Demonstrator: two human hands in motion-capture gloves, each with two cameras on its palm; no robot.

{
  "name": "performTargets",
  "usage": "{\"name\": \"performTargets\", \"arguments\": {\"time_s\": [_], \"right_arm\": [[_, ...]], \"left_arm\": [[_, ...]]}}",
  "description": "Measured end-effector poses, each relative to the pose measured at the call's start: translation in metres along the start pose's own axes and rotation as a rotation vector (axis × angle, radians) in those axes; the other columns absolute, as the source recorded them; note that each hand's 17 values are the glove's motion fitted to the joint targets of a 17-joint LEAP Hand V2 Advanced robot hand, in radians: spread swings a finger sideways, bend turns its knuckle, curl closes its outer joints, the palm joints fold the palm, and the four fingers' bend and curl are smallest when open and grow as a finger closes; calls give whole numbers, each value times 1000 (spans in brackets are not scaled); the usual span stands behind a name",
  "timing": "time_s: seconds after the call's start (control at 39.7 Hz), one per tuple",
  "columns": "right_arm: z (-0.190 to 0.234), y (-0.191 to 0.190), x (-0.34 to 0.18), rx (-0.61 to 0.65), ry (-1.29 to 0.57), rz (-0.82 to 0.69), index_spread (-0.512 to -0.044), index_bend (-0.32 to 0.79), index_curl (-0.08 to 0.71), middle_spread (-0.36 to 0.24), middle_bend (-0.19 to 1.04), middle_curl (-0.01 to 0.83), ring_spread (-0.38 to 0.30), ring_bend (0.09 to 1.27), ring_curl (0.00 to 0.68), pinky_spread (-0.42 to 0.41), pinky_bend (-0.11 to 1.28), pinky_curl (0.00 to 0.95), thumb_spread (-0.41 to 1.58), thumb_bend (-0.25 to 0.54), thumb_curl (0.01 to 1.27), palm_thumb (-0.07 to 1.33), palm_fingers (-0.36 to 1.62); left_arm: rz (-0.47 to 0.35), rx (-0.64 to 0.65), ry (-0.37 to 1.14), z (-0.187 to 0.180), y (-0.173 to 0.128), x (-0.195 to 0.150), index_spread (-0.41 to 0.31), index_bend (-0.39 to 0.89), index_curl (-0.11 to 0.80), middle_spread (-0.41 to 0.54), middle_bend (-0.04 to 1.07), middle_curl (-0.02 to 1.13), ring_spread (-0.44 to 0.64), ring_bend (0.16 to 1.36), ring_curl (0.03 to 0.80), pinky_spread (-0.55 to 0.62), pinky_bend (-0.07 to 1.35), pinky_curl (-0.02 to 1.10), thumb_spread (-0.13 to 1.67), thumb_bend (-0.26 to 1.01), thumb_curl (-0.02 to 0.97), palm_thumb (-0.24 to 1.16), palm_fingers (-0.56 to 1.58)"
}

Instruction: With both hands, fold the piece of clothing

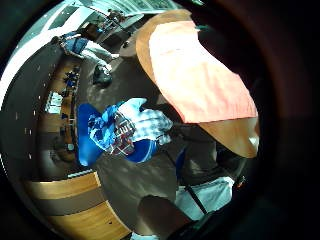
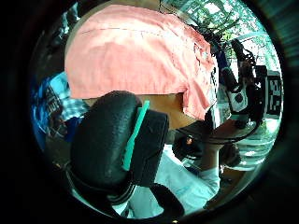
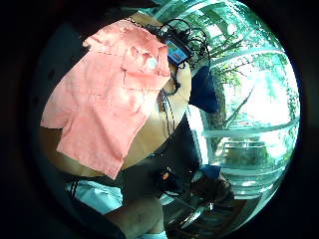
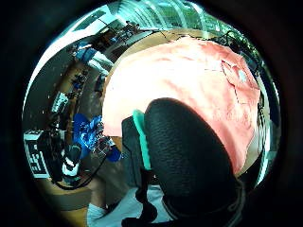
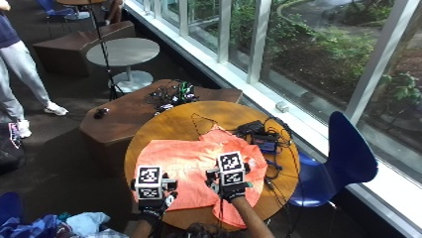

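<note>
**Hands above the spread shirt**

My left hand [image 5: 151, 201] and right hand [image 5: 229, 184] were nearest, both raised above the near side of the round wooden table [image 5: 171, 126]. Neither hand held anything; whether the fingers were spread or curled could not be determined. The orange shirt [image 5: 191, 166] lay flat and unfolded across the tabletop, one edge hanging over the near rim. A bundle of cables and a small device [image 5: 260, 136] lay beside the shirt's far corner. A blue chair [image 5: 340, 158] stood to my right.

Matt orange cloth shirt [image 5: 191, 163] lies on a smooth wooden table [image 5: 198, 119].
</note>
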State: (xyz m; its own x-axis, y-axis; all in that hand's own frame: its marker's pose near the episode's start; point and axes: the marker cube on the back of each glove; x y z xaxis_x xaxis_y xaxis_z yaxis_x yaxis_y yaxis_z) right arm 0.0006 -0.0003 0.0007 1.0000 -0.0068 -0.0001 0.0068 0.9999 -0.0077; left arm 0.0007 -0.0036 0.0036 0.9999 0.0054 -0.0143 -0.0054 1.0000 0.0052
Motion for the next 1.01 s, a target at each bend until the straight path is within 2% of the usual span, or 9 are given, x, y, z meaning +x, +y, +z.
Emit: {"name": "performTargets", "arguments": {"time_s": [0.08, 0.15, 0.33, 0.63, 0.83, 1.01], "right_arm": [[3, 0, 2, -26, -1, -17, -214, 114, 50, 15, 206, 72, 95, 295, 64, 186, 452, 131, 603, 103, 53, 169, 263], [8, 1, 5, -61, -4, -37, -259, 118, 77, 18, 211, 104, 119, 318, 97, 228, 475, 172, 783, 105, 74, 184, 240], [10, 12, 15, -73, -17, -36, -309, 117, 109, 27, 218, 162, 152, 346, 135, 272, 516, 226, 1033, 87, 119, 194, 195], [30, 35, 39, -87, -19, -12, -332, 120, 148, 32, 223, 231, 173, 376, 175, 292, 553, 274, 1182, 32, 179, 194, 158], [57, 47, 56, -125, -20, 23, -336, 119, 163, 37, 226, 263, 183, 388, 198, 289, 575, 297, 1176, -8, 212, 204, 134], [95, 48, 69, -193, -44, 35, -320, 101, 162, 67, 187, 271, 190, 404, 214, 285, 643, 327, 1104, -10, 250, 263, 73]], "left_arm": [[8, 3, 14, 2, -2, -1, -64, 34, 7, 47, 197, 86, 129, 520, 139, 154, 502, 127, 559, 2, 27, 23, 367], [9, -4, 24, 3, -4, -7, -78, 54, 20, 57, 202, 132, 160, 565, 185, 194, 551, 172, 717, -1, 48, 32, 328], [-3, -10, 26, 5, -5, -17, -95, 86, 50, 70, 220, 198, 199, 619, 229, 248, 611, 221, 946, -12, 89, 29, 272], [29, -7, 38, 17, 2, -5, -105, 106, 100, 84, 233, 268, 221, 668, 261, 281, 656, 261, 1094, -16, 146, 18, 223], [69, -51, 13, 47, 0, 7, -106, 110, 127, 87, 238, 299, 224, 687, 273, 288, 671, 278, 1116, -12, 182, 39, 204], [89, -119, -13, 82, -7, 12, -107, 110, 147, 95, 226, 320, 233, 692, 281, 291, 694, 294, 1100, -11, 215, 78, 171]]}}
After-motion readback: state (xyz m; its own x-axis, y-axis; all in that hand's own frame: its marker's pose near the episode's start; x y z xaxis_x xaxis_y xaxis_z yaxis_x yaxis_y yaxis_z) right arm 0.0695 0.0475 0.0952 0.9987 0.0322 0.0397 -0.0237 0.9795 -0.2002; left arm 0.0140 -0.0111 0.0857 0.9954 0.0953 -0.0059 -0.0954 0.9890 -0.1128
